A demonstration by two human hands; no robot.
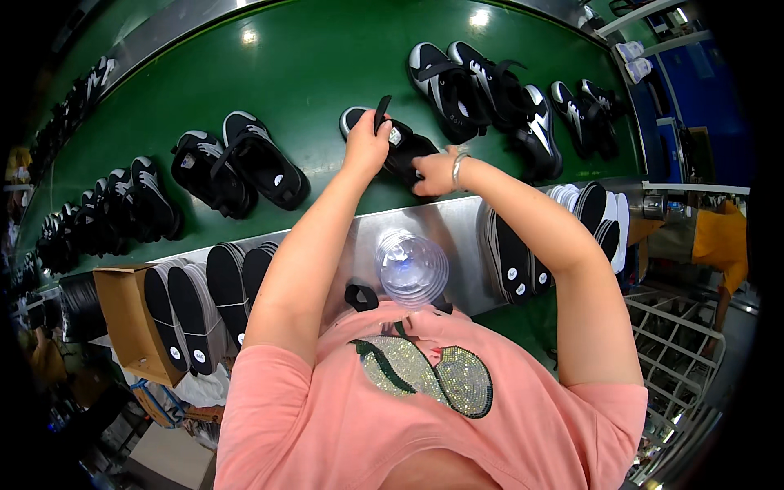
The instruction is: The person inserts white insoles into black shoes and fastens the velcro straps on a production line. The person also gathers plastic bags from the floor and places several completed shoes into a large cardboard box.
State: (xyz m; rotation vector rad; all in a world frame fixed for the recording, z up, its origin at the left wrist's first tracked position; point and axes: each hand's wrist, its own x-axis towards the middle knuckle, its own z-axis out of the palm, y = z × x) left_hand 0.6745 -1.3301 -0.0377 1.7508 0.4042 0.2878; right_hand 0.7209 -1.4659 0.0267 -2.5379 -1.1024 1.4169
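Observation:
A black sneaker point(399, 163) with a grey toe lies on the green surface in front of me. My left hand point(367, 145) is closed by its front and pinches a black strap point(382, 113) that stands up from the shoe. At the heel end, my right hand point(438, 173), with a bracelet on the wrist, has its fingers curled at the shoe's opening. Some of its fingertips are hidden there. Right of this shoe stands a pair of black and grey sneakers point(441, 86). Another black pair point(265, 167) lies to the left.
A clear ribbed plastic container point(411, 269) stands on the metal ledge point(474, 282) by my body. Bundled black insoles point(192, 314) stand beside an open cardboard box point(135, 327) at left. More insoles point(510, 257) are at right. Several sneakers point(147, 196) line the far left.

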